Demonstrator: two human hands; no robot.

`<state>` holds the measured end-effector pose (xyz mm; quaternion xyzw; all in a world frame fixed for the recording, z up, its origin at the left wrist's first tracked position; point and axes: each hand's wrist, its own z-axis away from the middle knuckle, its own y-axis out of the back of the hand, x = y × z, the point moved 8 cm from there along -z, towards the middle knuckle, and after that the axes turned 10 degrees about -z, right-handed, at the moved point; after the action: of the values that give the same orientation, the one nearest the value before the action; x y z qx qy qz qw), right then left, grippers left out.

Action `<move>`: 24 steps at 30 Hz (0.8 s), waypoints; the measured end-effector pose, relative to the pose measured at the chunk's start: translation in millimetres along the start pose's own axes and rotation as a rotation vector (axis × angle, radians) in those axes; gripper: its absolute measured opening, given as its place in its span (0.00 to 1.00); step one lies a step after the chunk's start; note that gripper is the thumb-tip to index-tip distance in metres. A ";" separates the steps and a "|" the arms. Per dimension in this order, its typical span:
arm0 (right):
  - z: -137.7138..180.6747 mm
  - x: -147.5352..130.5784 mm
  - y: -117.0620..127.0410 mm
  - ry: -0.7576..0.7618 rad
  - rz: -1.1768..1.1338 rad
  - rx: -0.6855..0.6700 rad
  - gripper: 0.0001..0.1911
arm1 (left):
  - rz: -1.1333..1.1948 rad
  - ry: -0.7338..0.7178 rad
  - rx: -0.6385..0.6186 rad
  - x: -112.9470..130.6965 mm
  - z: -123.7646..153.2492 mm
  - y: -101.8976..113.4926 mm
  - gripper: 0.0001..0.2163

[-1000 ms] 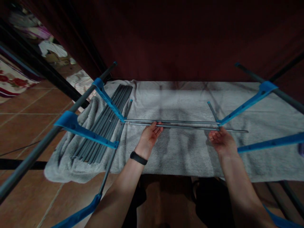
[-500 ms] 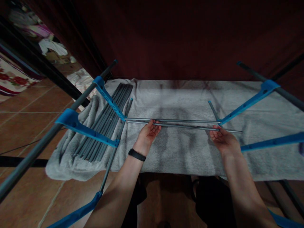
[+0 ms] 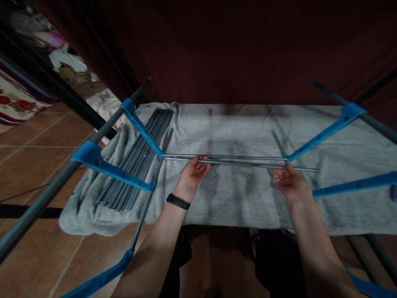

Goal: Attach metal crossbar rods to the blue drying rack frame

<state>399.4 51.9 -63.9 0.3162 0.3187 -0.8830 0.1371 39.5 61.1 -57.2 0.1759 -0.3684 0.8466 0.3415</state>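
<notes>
A thin grey metal rod [image 3: 242, 164] runs sideways between my hands. My left hand [image 3: 194, 169], with a black band on the wrist, is closed round its left part. Near its right part my right hand [image 3: 288, 177] grips the same rod, whose right end sticks out past the fingers. Just beyond it, a second rod [image 3: 235, 157] spans between a blue plastic bracket [image 3: 144, 131] on the left and another blue bracket [image 3: 322, 132] on the right. The held rod's left end lies close to the left bracket's lower tip; whether they touch I cannot tell.
Several loose grey tubes [image 3: 136, 161] lie on the grey blanket [image 3: 226, 198] at the left. Thicker grey poles [image 3: 56, 194] carry the brackets on both sides. A dark red curtain [image 3: 223, 54] hangs behind. Tiled floor [image 3: 27, 174] shows at the left.
The held rod has shifted very slightly to the right, its right end reaching a little further out. Both hands keep their grip, almost in the same place.
</notes>
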 end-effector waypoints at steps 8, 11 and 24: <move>4.5 -7.5 0.1 0.026 -0.031 0.009 0.13 | 0.026 -0.011 0.041 1.8 -0.8 5.7 0.13; 5.7 -11.2 -2.5 0.036 -0.039 -0.037 0.14 | 0.055 -0.006 0.072 4.8 -2.0 9.6 0.14; -2.8 -13.1 -2.2 0.129 -0.009 -0.101 0.09 | 0.032 0.012 0.009 9.7 -1.6 5.4 0.09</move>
<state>409.8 55.9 -56.1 0.3637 0.3725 -0.8442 0.1279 28.8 63.9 -55.7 0.1665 -0.3651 0.8546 0.3295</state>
